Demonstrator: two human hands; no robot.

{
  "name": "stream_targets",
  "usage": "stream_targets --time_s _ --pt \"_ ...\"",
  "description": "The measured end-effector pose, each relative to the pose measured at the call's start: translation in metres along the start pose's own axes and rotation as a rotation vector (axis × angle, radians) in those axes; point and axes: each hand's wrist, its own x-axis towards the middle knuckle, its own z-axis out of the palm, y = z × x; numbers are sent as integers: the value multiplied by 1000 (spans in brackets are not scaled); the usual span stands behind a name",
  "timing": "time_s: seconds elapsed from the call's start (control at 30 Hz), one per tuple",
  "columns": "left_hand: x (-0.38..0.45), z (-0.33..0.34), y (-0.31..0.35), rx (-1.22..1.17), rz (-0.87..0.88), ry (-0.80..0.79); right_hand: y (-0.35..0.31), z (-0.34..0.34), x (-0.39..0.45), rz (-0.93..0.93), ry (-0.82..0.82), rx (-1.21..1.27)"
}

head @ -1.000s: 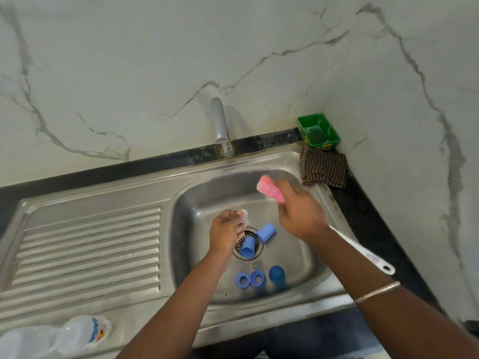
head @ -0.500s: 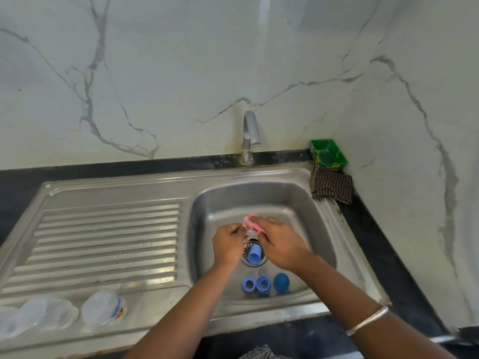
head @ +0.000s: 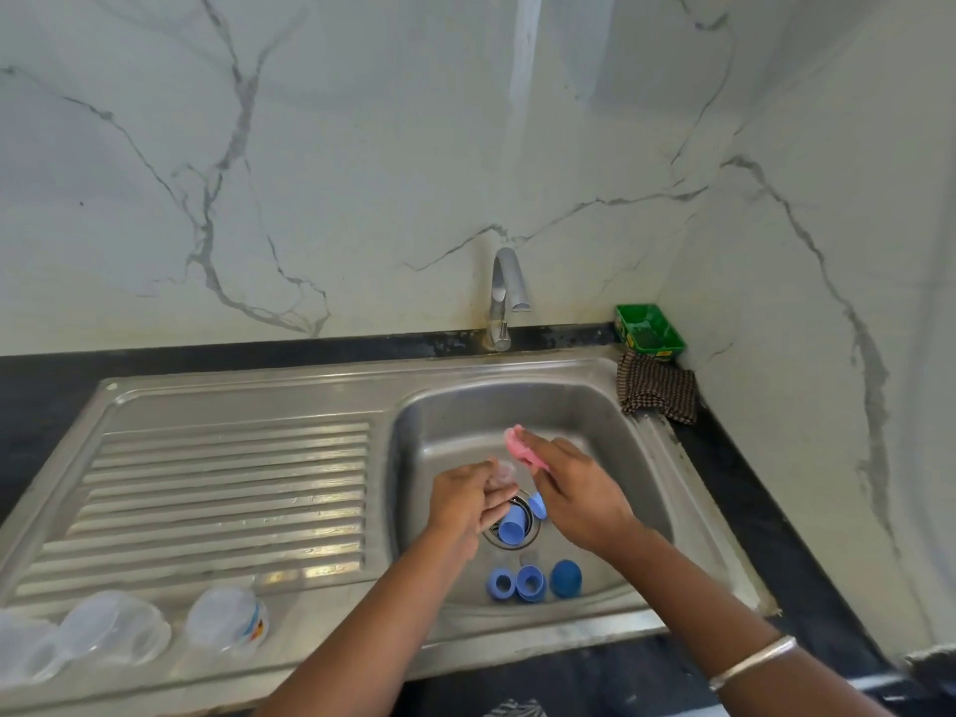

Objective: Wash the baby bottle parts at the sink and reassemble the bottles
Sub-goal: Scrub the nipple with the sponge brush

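over the sink basin (head: 595, 406), left hand (head: 468, 496) pinches a clear teat (head: 503, 470), right hand (head: 574, 489) grips a pink sponge (head: 520, 447) right beside it. in the basin: two blue caps on the drain (head: 512, 530), two blue rings (head: 502, 583), one dome cap (head: 565, 578). three clear bottles (head: 227, 618) lie on the drainboard (head: 233, 483).

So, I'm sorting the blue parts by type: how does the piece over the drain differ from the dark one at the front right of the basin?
The blue cap on the drain is light blue, tube-shaped and lies on its side. The dark blue piece is deeper blue, looks rounded and sits on the basin floor, clear of the strainer. Both are in the sink, untouched by either hand.
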Motion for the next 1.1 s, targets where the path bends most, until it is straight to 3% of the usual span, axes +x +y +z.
stream_targets --time_s 0.23,0.47,0.8,1.1 --pt "-5 12 6 -193 -187 48 -9 17 2 19 -22 6" --pt "-5 7 3 -197 -215 136 1 31 -21 40 -23 -11" --pt "-7 2 6 -128 -272 105 -12 9 -20 -236 -17 -397" --pt "-6 -2 6 -127 -261 100 -13 3 -24 -387 -61 -563"
